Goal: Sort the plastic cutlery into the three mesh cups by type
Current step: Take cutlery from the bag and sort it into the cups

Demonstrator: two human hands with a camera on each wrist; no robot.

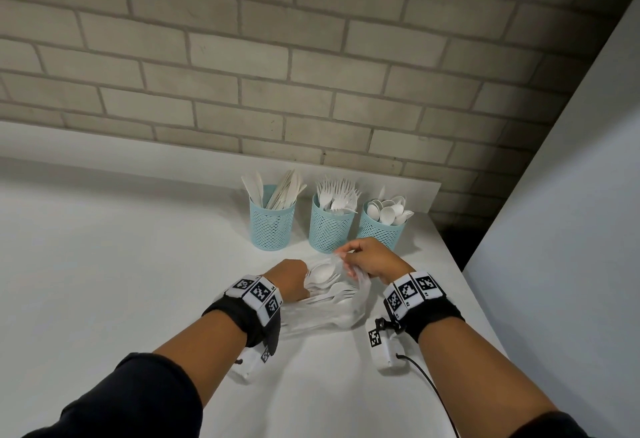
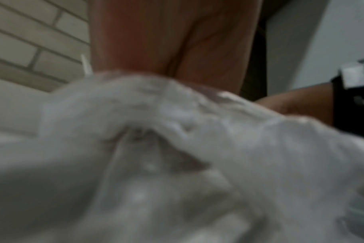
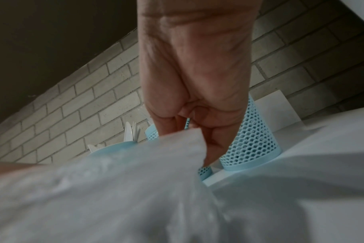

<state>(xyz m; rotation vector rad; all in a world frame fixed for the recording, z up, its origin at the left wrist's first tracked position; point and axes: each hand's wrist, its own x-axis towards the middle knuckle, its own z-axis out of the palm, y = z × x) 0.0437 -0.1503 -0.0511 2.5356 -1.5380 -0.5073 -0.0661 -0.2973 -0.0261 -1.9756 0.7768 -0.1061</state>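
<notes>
Three light-blue mesh cups stand in a row at the back of the white table: the knife cup (image 1: pixel 272 221), the fork cup (image 1: pixel 331 229) and the spoon cup (image 1: pixel 381 231). In front of them lies a clear plastic bag (image 1: pixel 325 306) of white spoons (image 1: pixel 323 272) and forks. My right hand (image 1: pixel 346 258) pinches the bag's upper edge and lifts it. My left hand (image 1: pixel 294 278) is at the bag's mouth on the left, its fingers hidden. In the left wrist view the blurred bag (image 2: pixel 177 148) covers the fingers. In the right wrist view the fingers (image 3: pixel 206 138) pinch the film (image 3: pixel 114 189) before a cup (image 3: pixel 251 144).
A grey brick wall (image 1: pixel 311 74) rises behind the cups. The table's right edge (image 1: pixel 460 264) runs close past the spoon cup, with a white panel (image 1: pixel 571 229) beyond it. A black cable (image 1: pixel 429 382) trails from my right wrist camera. Bare tabletop (image 1: pixel 104 247) stretches to the left.
</notes>
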